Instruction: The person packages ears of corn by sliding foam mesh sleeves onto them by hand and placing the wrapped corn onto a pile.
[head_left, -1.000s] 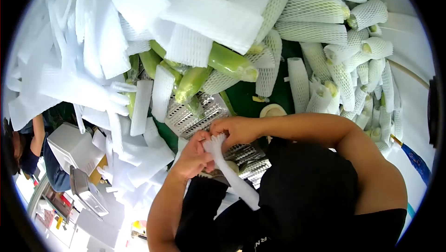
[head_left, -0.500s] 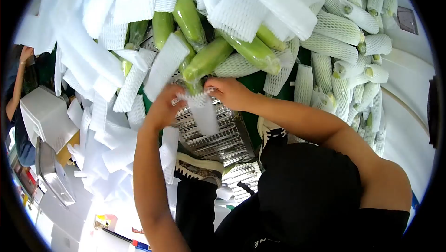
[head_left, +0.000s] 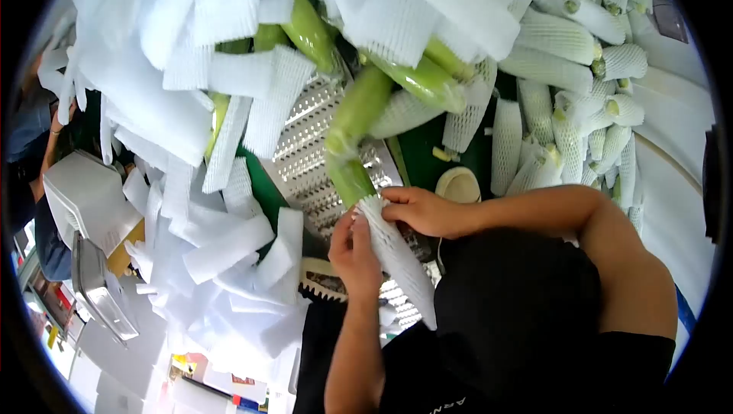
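My left hand [head_left: 356, 252] and my right hand [head_left: 422, 211] pinch the open end of a white foam net sleeve [head_left: 398, 260] from its two sides. The sleeve covers the lower part of a green vegetable [head_left: 350, 177] in clear wrap, whose upper part is bare. Another wrapped green vegetable [head_left: 366, 99] lies against its upper end. Beneath them is a perforated metal surface [head_left: 305, 151]. Loose white foam sleeves [head_left: 279, 101] lie just above and to the left of my hands.
Vegetables in foam nets [head_left: 553, 32] are heaped at the right. More empty sleeves [head_left: 221, 261] pile up at the left. At the far left are a white box [head_left: 88, 200], a metal container [head_left: 103, 284] and part of another person [head_left: 53, 238].
Both hands have moved down toward my body with the sleeve. The sleeve, earlier empty and then at the vegetable's tip, now surrounds its lower part. The vegetable has been drawn downward.
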`<action>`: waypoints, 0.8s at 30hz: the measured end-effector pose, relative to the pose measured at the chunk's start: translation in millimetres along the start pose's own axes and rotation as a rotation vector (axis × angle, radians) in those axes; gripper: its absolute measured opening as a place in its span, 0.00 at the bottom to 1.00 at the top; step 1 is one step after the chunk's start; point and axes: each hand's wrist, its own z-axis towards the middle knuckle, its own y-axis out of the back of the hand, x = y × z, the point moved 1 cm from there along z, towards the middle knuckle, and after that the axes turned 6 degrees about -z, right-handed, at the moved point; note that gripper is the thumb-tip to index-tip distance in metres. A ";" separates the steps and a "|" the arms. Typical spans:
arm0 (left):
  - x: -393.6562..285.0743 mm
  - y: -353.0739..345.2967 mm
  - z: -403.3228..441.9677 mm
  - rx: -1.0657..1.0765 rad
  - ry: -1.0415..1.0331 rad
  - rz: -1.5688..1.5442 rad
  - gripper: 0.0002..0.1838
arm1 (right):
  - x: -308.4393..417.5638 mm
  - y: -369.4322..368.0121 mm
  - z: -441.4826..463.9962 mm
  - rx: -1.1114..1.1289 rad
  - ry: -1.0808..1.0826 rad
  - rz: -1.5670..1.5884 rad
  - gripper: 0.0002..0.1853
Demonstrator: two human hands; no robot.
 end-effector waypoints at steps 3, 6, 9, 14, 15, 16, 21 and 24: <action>-12.5 0.1 -5.7 -0.141 0.154 -0.147 0.10 | -2.1 -13.7 1.4 0.070 -0.104 0.168 0.09; -35.6 3.4 41.1 -0.053 0.150 -0.303 0.10 | 26.4 -23.4 23.2 -0.068 0.043 0.213 0.10; -64.6 0.4 85.9 -0.047 0.090 -0.179 0.11 | 44.0 -14.0 67.3 -0.104 0.102 0.251 0.12; 30.7 50.8 186.2 0.073 -0.032 -0.586 0.15 | 34.6 -21.8 155.0 -0.161 -0.058 0.127 0.17; 30.5 52.3 184.9 0.176 -0.088 -0.474 0.19 | 36.6 -28.6 161.0 -0.214 -0.191 0.138 0.20; 30.4 53.3 184.0 0.273 -0.155 -0.365 0.23 | 34.8 -35.7 163.8 -0.062 -0.188 0.354 0.23; -19.2 -3.3 104.0 0.116 -0.227 -0.192 0.23 | 41.2 -14.8 80.9 0.140 0.014 0.711 0.43; -43.0 -21.3 99.3 -0.091 -0.429 -0.224 0.18 | 79.6 32.9 -13.3 0.198 0.411 0.657 0.44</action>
